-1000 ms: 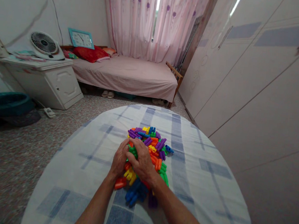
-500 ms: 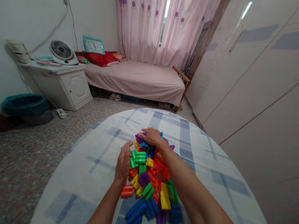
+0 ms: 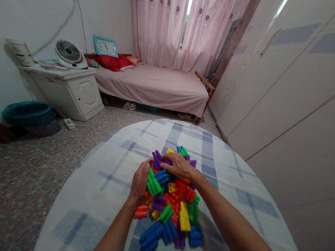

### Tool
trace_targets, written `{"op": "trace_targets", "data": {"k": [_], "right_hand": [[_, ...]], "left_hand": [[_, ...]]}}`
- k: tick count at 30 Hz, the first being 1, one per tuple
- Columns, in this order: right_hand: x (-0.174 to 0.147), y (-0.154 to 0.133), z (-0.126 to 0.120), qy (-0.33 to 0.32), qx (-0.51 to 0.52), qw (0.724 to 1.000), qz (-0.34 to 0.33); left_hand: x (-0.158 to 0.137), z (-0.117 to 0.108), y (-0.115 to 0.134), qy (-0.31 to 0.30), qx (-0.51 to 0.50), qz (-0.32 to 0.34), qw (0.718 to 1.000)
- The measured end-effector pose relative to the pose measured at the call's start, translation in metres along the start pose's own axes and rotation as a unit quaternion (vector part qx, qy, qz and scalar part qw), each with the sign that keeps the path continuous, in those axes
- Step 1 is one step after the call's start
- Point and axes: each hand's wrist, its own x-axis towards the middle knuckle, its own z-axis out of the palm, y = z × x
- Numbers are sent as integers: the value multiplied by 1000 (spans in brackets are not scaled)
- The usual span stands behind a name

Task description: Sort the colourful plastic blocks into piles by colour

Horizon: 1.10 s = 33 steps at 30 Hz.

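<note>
A heaped pile of colourful plastic building blocks shaped like joined tubes lies on the round table. My left hand point(image 3: 140, 180) is cupped along the left side of the pile, its fingers loosely curved and touching the green block point(image 3: 154, 183). At the far side of the pile, my right hand point(image 3: 178, 165) has thumb and fingers around a purple block point(image 3: 166, 162), partly hidden beneath them. Beside that lie another purple block point(image 3: 156, 159) and a blue block point(image 3: 161, 177). Nearer me are a yellow block point(image 3: 185, 216) and a dark blue block point(image 3: 151, 236).
A checked cloth covers the table point(image 3: 107, 190). Beyond it stands a bed point(image 3: 159, 84) under pink curtains. On the left are a white cabinet point(image 3: 83, 95) with a fan point(image 3: 70, 54) and a lined bin point(image 3: 27, 114); a wardrobe point(image 3: 275, 111) runs along the right.
My right hand has drawn back towards me and its spread fingers have closed in. Blocks at the top of the pile have shifted; the green ones by my left hand have turned.
</note>
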Motion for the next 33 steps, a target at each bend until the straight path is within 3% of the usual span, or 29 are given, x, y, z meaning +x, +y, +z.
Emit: {"op": "trace_targets", "data": {"k": [3,8,11,15,18,22,28,33], "right_hand": [[-37,-13,-2,46,40,997,-42],[-103,-33,7,131,34,990,-28],[-143,-44,31,188,-21,981,-31],[-178,-60,78,167,-93,979,-65],[-178,-71,100,121,-121,980,-105],[-151,-80,100,102,-118,985,-67],[-120,-75,75,179,-124,976,6],[-109,-37,37,270,-86,956,71]], "left_hand": [[1,-1,4,-12,21,-5,1000],[3,-2,4,-20,45,-2,999],[3,-2,5,-21,54,8,998],[2,-2,8,-25,54,16,998],[2,-2,10,-22,58,16,998],[2,-2,10,-23,61,18,998],[3,-2,4,-11,48,2,999],[3,-1,3,7,46,10,999]]}}
